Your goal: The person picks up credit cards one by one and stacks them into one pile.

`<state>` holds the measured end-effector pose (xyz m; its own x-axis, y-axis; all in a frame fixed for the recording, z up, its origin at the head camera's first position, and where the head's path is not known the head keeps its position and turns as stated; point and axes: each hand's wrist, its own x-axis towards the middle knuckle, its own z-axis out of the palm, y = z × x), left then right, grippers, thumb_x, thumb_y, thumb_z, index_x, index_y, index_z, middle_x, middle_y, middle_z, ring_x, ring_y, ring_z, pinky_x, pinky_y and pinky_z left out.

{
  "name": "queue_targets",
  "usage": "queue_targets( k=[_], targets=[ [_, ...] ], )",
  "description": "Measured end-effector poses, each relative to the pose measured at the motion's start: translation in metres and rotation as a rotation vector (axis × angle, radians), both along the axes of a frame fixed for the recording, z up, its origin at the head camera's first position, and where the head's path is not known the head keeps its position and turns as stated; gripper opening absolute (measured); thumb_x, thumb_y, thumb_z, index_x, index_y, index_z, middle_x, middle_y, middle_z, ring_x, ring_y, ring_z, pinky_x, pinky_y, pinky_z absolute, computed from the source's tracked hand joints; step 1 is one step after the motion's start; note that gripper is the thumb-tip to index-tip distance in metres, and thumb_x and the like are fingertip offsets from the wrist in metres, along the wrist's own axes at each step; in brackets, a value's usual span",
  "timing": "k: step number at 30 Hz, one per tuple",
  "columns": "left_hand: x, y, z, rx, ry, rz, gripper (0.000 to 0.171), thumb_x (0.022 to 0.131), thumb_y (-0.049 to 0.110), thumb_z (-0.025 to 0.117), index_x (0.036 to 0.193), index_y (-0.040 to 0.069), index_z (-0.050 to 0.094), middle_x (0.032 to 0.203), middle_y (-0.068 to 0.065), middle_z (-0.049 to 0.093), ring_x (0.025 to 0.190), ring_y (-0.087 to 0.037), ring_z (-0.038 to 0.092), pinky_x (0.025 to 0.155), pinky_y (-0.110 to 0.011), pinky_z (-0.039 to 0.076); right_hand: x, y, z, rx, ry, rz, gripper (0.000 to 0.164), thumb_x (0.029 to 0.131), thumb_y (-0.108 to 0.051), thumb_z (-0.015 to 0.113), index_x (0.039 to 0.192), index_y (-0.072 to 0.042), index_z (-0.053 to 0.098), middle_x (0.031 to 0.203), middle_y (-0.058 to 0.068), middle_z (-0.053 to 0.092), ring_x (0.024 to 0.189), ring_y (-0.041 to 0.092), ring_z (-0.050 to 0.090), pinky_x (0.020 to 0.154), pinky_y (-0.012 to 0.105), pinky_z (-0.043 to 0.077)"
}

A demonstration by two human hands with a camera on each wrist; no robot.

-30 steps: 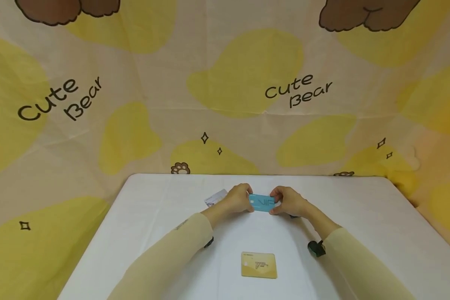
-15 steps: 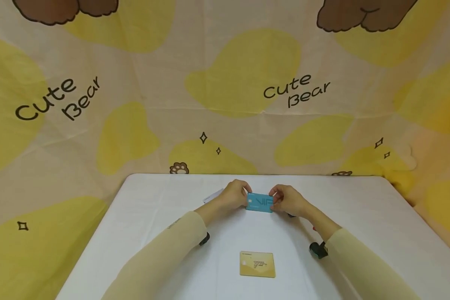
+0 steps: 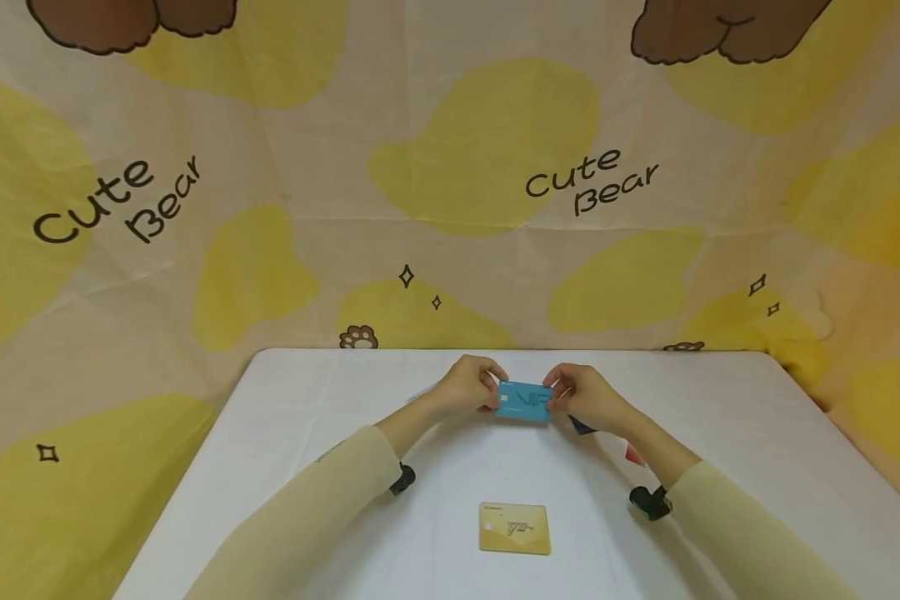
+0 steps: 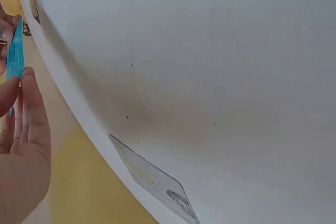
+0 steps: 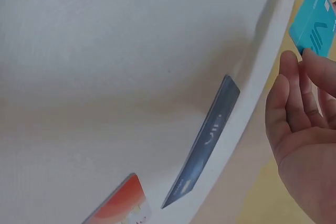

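Note:
A blue card with "VIP" lettering and a chip (image 3: 523, 402) is held up over the far half of the table. My left hand (image 3: 465, 387) pinches its left end, and my right hand (image 3: 588, 398) pinches its right end between thumb and fingers. In the left wrist view the blue card (image 4: 17, 51) appears nearly edge-on above the left hand (image 4: 29, 140). The right wrist view has the card (image 5: 315, 22) tilted, its lettered face visible, at the tips of the right hand (image 5: 310, 124). A gold card (image 3: 515, 529) lies flat nearer the body.
Past the left forearm lies a pale card (image 4: 157, 182), mostly hidden in the head view. Below the right hand are a dark card (image 5: 202, 142) and a red-orange card (image 5: 123, 203). The white table (image 3: 307, 392) ends against a patterned cloth backdrop (image 3: 495, 283).
Both hands have lifted the blue card slightly. The forearms have shifted outward, covering more of the pale card and uncovering parts of the dark and red ones. The gold card stays put.

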<state>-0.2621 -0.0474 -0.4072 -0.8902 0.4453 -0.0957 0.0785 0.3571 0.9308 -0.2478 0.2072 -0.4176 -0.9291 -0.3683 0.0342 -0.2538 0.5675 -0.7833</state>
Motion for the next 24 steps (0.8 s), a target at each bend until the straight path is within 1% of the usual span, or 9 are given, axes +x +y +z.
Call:
queue_targets(
  k=[4, 8, 13, 17, 24],
  targets=[
    [0.005, 0.000, 0.003, 0.058, -0.014, -0.008, 0.036, 0.081, -0.017, 0.071, 0.115, -0.005, 0.069, 0.074, -0.005, 0.061, 0.062, -0.015, 0.064, 0.064, -0.030, 0.062, 0.004, 0.002, 0.007, -0.007, -0.011, -0.017, 0.026, 0.088, 0.003, 0.077, 0.110, 0.002, 0.066, 0.090, 0.008, 0.064, 0.080, 0.020, 0.061, 0.067, 0.025, 0.054],
    [0.012, -0.001, 0.005, 0.094, -0.016, 0.000, 0.036, 0.081, -0.014, 0.071, 0.116, -0.004, 0.069, 0.078, -0.006, 0.061, 0.065, -0.015, 0.065, 0.067, -0.032, 0.063, 0.009, 0.003, 0.013, -0.003, -0.025, -0.028, 0.027, 0.088, 0.001, 0.077, 0.112, 0.003, 0.066, 0.091, 0.009, 0.064, 0.081, 0.020, 0.060, 0.069, 0.026, 0.055],
    [0.021, -0.003, 0.007, 0.118, -0.035, 0.008, 0.036, 0.081, -0.012, 0.074, 0.116, -0.002, 0.070, 0.080, -0.006, 0.062, 0.065, -0.016, 0.066, 0.066, -0.030, 0.062, 0.018, 0.003, 0.018, 0.000, -0.033, -0.030, 0.028, 0.088, -0.002, 0.078, 0.112, 0.003, 0.065, 0.091, 0.008, 0.064, 0.081, 0.021, 0.059, 0.068, 0.026, 0.055],
    [0.028, -0.005, 0.006, 0.135, -0.047, 0.006, 0.036, 0.081, -0.012, 0.074, 0.115, -0.002, 0.070, 0.079, -0.006, 0.062, 0.064, -0.016, 0.066, 0.065, -0.028, 0.061, 0.024, 0.003, 0.020, -0.010, -0.040, -0.016, 0.028, 0.089, -0.002, 0.078, 0.113, 0.004, 0.065, 0.091, 0.009, 0.063, 0.080, 0.022, 0.060, 0.066, 0.026, 0.055],
    [0.039, -0.009, 0.009, 0.133, -0.049, 0.013, 0.036, 0.082, -0.011, 0.076, 0.116, -0.001, 0.071, 0.081, -0.006, 0.062, 0.066, -0.017, 0.066, 0.068, -0.030, 0.063, 0.036, 0.001, 0.027, -0.023, -0.055, -0.009, 0.028, 0.091, -0.003, 0.077, 0.114, 0.004, 0.064, 0.092, 0.009, 0.063, 0.080, 0.023, 0.060, 0.066, 0.026, 0.057]
  ],
)
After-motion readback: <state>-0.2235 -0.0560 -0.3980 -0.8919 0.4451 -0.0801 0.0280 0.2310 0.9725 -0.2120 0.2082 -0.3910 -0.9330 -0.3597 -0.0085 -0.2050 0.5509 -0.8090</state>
